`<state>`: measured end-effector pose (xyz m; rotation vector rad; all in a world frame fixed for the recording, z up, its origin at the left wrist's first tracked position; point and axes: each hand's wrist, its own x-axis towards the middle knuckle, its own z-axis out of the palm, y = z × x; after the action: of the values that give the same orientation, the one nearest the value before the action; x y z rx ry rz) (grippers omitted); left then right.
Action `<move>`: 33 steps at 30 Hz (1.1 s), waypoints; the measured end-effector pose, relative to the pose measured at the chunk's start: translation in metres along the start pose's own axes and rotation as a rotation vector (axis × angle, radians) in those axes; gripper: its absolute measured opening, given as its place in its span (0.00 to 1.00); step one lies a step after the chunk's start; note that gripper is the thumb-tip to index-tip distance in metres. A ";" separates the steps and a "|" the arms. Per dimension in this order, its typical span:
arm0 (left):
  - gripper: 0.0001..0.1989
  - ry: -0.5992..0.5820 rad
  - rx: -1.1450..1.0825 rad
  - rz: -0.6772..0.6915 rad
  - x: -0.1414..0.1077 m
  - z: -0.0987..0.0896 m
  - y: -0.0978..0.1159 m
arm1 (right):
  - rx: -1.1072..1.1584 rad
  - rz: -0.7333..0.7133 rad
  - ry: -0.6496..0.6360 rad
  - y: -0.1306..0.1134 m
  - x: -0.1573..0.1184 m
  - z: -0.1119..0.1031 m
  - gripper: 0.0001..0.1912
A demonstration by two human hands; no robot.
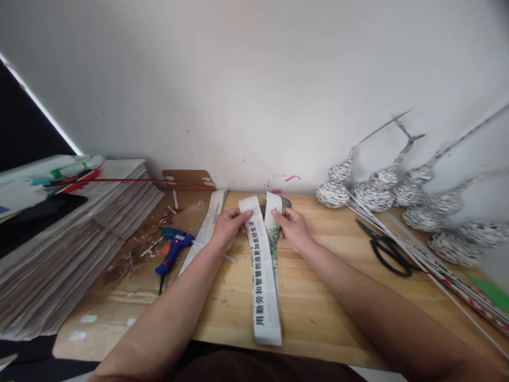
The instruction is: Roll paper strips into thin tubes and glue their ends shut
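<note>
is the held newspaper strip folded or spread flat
Folded: the newspaper strip doubles back at the bottom, its ends in the left hand and right hand.

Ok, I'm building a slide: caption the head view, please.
Left hand and right hand pinch printed paper over a wooden table near a glue gun.

A wooden table (318, 323) is set against the wall; its left part is covered by a sheet of brown cardboard (111, 310), marked with dark stains; on the cardboard a blue glue gun (172, 253) is laid among scattered pale scraps (149, 246); at far left a thick stack of paper (79, 254) is piled; along the cardboard's right edge a newspaper strip (207, 223) is laid; at right, black scissors (380, 238) are placed beside thin paper sticks (441, 276); woven gourd shapes (334, 194) are lined up at far right.
</note>
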<state>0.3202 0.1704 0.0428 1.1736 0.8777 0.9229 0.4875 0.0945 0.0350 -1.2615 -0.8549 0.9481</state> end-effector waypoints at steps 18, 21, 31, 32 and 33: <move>0.15 0.213 0.100 0.239 0.012 -0.017 0.018 | -0.065 -0.055 -0.123 0.008 0.002 -0.003 0.13; 0.12 0.225 0.143 0.296 0.014 -0.027 0.034 | -0.136 -0.077 -0.141 0.009 0.002 -0.005 0.14; 0.21 0.039 0.651 0.115 0.027 -0.076 0.057 | -0.230 -0.112 -0.220 0.007 0.004 -0.006 0.14; 0.23 0.053 0.660 0.109 0.027 -0.077 0.053 | -0.249 -0.119 -0.219 0.007 0.004 -0.006 0.14; 0.25 0.067 0.670 0.105 0.026 -0.076 0.050 | -0.276 -0.123 -0.220 0.008 0.004 -0.006 0.14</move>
<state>0.2534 0.2285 0.0765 1.7794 1.2409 0.7713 0.4937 0.0959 0.0268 -1.3351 -1.2560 0.9018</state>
